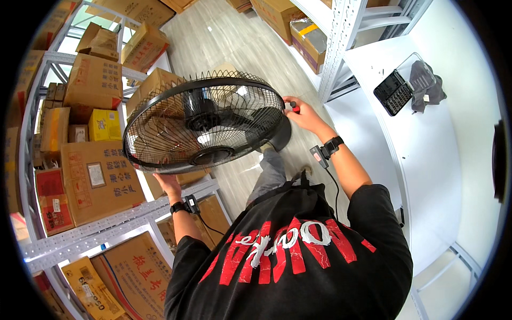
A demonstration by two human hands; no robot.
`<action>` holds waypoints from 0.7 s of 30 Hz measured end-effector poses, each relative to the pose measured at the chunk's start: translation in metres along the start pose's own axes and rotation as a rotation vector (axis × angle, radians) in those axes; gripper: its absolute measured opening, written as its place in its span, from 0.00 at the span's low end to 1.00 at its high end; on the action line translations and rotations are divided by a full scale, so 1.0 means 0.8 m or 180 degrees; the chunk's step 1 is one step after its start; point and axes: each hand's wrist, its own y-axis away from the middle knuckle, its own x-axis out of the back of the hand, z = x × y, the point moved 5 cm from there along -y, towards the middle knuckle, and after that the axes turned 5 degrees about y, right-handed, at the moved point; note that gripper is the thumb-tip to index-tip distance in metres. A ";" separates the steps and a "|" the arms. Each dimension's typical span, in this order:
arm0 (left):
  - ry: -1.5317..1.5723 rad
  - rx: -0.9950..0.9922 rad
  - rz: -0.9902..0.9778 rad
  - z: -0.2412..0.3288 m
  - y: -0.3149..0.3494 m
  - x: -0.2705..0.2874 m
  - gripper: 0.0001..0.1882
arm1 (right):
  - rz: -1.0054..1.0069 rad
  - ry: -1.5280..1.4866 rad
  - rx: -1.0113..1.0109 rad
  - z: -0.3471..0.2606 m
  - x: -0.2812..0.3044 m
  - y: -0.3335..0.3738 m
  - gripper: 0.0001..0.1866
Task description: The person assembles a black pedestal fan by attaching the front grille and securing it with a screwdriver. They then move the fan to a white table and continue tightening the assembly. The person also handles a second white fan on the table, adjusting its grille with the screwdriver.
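A large black electric fan (205,125) with a round wire cage stands in front of me, its cage tilted and seen partly from above. Its dark base (281,134) shows behind the right part of the rim. My left hand (168,185) grips the lower left of the cage rim from beneath, and its fingertips are hidden by the fan. At the right end of the rim, my right hand (305,115) is closed round a red and black screwdriver (295,107). That tool's tip cannot be made out.
Metal shelving (106,226) packed with cardboard boxes (98,178) runs along my left, close to the fan. To the right, a white table (426,165) carries a black keypad device (393,92) and a grey cloth (426,88). Another rack (341,40) stands ahead right.
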 end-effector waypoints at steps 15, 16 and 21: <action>-0.0025 -0.0035 0.0166 0.007 0.013 -0.034 0.40 | -0.0128 0.0401 0.0049 0.002 -0.007 0.018 0.27; -0.0010 -0.0008 0.0151 0.006 0.012 -0.032 0.40 | -0.0094 0.0450 0.0088 0.001 -0.008 0.018 0.27; 0.0051 -0.0008 0.0198 0.001 0.006 -0.022 0.41 | -0.0166 0.0562 0.0004 -0.006 -0.008 0.019 0.27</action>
